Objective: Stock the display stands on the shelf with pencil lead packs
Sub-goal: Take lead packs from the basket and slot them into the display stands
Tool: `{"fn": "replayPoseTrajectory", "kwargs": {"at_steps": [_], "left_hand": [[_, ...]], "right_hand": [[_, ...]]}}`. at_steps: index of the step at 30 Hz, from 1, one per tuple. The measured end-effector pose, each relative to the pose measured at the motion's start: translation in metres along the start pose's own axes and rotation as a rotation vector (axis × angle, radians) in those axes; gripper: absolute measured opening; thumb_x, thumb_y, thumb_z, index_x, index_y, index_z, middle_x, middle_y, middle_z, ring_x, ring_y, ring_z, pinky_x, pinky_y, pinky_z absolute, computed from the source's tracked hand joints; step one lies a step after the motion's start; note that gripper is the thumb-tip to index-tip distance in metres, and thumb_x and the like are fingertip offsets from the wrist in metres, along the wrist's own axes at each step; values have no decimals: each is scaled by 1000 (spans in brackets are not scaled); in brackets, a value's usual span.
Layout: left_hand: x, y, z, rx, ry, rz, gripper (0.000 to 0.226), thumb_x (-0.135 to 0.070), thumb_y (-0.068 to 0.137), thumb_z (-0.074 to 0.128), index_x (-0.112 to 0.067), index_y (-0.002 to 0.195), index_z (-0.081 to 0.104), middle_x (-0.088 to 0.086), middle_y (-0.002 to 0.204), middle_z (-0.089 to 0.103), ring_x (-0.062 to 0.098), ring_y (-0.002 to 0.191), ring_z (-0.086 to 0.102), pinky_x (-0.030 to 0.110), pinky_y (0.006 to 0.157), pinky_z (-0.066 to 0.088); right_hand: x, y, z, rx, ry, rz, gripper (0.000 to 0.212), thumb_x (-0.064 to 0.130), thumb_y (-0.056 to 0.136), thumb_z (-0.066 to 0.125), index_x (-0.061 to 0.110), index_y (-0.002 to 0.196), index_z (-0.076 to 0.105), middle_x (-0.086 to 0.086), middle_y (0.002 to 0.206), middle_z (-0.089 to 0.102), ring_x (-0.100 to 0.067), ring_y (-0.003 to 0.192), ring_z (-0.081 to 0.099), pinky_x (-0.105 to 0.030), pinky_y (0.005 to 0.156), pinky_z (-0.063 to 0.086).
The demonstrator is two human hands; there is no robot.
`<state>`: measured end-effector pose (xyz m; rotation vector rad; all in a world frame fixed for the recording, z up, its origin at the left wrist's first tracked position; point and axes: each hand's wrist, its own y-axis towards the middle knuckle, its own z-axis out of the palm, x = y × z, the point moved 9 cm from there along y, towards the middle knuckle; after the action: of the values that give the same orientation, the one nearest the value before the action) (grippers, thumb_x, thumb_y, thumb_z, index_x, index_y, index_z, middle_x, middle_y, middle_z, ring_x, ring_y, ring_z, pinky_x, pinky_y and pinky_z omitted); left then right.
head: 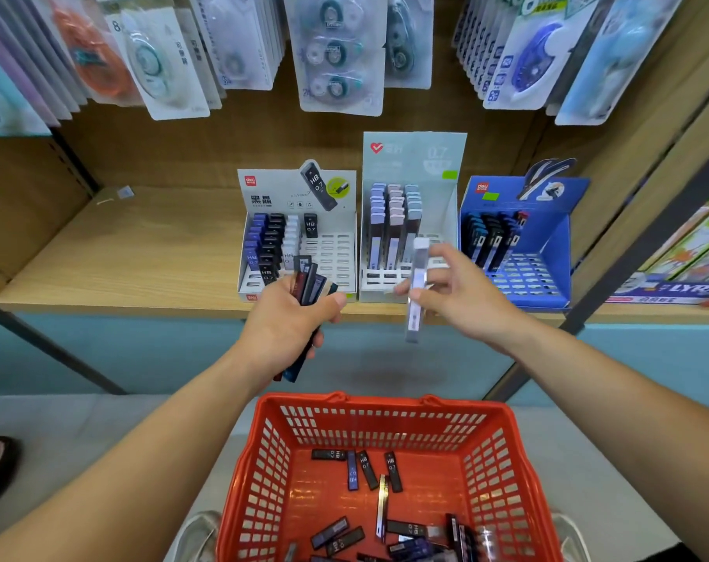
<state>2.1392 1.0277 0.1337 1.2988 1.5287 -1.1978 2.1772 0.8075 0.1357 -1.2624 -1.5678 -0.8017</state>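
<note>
- A slim, pale translucent plastic lead pack [414, 322] is pinched between the thumb and curled fingers of the right hand [466, 296], in front of the shelf edge.
- Its long axis is held nearly upright, cap end uppermost, much as the packs already slotted in the pale grey cardboard display stand [452, 221] are set.
- That stand lies directly beyond the right hand; its empty front slots are judged to be the target, so a short forward and downward move is called for.
- The right hand is the nearer one to this stand; the left hand [283, 326] is held before the white cardboard stand with black lettering [279, 194].
- A fanned bundle of dark, glossy rectangular packs [309, 279] is gripped in the left fist.
- A blue cardboard stand [559, 253], partly filled, is seen at the right on the wood-grain shelf [142, 253].
- More loose dark packs [367, 470] are scattered in the red slotted plastic basket [385, 404] below.
</note>
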Motion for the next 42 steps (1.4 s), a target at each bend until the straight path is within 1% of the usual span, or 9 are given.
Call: {"fn": "replayPoseTrajectory", "kwargs": {"at_steps": [3, 7, 12, 15, 20, 25, 30, 34, 42], "left_hand": [[2, -3, 9, 46, 23, -17, 18, -27, 94, 71, -12, 97, 62, 3, 81, 73, 15, 51, 53, 28, 46, 46], [5, -5, 16, 85, 68, -30, 21, -27, 94, 71, -8, 97, 62, 1, 78, 72, 15, 51, 53, 28, 48, 47], [10, 0, 20, 106, 70, -47, 22, -27, 92, 72, -8, 96, 62, 6, 80, 72, 16, 52, 53, 30, 48, 47], [13, 2, 21, 109, 60, -61, 21, -26, 92, 73, -9, 95, 61, 10, 83, 73, 16, 51, 53, 29, 48, 45], [15, 5, 20, 111, 57, -64, 20, -27, 93, 72, -9, 93, 63, 11, 84, 73, 15, 50, 54, 28, 47, 46], [16, 6, 15, 93, 53, -61, 21, -29, 93, 72, -10, 95, 63, 7, 84, 73, 15, 51, 55, 28, 48, 47], [19, 7, 13, 88, 57, -73, 30, -34, 90, 74, -6, 98, 63, 28, 92, 68, 19, 54, 56, 29, 49, 48], [17, 5, 17, 105, 50, -74, 26, -31, 91, 74, -9, 93, 62, 23, 91, 70, 18, 52, 56, 30, 49, 48], [15, 3, 20, 110, 42, -72, 26, -31, 91, 74, -8, 95, 62, 18, 89, 71, 15, 51, 56, 29, 48, 48]], "right_hand": [[2, 12, -22, -143, -7, -9, 74, 2, 89, 71, 44, 140, 38, -8, 107, 65, -29, 80, 73, -37, 75, 62], [0, 30, -37, -255, -71, -58, 62, 6, 89, 73, 48, 123, 43, -13, 114, 59, -26, 89, 71, -26, 62, 60], [1, 43, -43, -340, -25, -83, 42, 9, 100, 58, 37, 127, 43, -4, 90, 65, -16, 84, 68, -25, 62, 59], [11, 47, -47, -387, 16, -133, 40, 5, 98, 60, 32, 123, 43, -3, 95, 70, -12, 86, 71, -23, 63, 58], [21, 47, -47, -412, -11, -188, 34, 3, 96, 61, 33, 101, 47, -3, 102, 71, -12, 83, 73, -35, 72, 63], [19, 51, -44, -393, -137, -201, 27, 13, 96, 65, 35, 101, 52, 3, 102, 70, -17, 80, 72, -52, 76, 59], [27, 48, -53, -410, -262, -262, 23, 18, 95, 68, 37, 103, 59, 8, 98, 67, -10, 87, 68, -43, 80, 60], [28, 48, -51, -394, -273, -285, 19, 18, 96, 67, 35, 104, 66, 12, 96, 69, -9, 87, 69, -41, 80, 60], [40, 51, -32, -377, -408, -380, 17, 14, 97, 64, 17, 107, 76, 12, 95, 68, 5, 79, 63, -5, 73, 44]]}}
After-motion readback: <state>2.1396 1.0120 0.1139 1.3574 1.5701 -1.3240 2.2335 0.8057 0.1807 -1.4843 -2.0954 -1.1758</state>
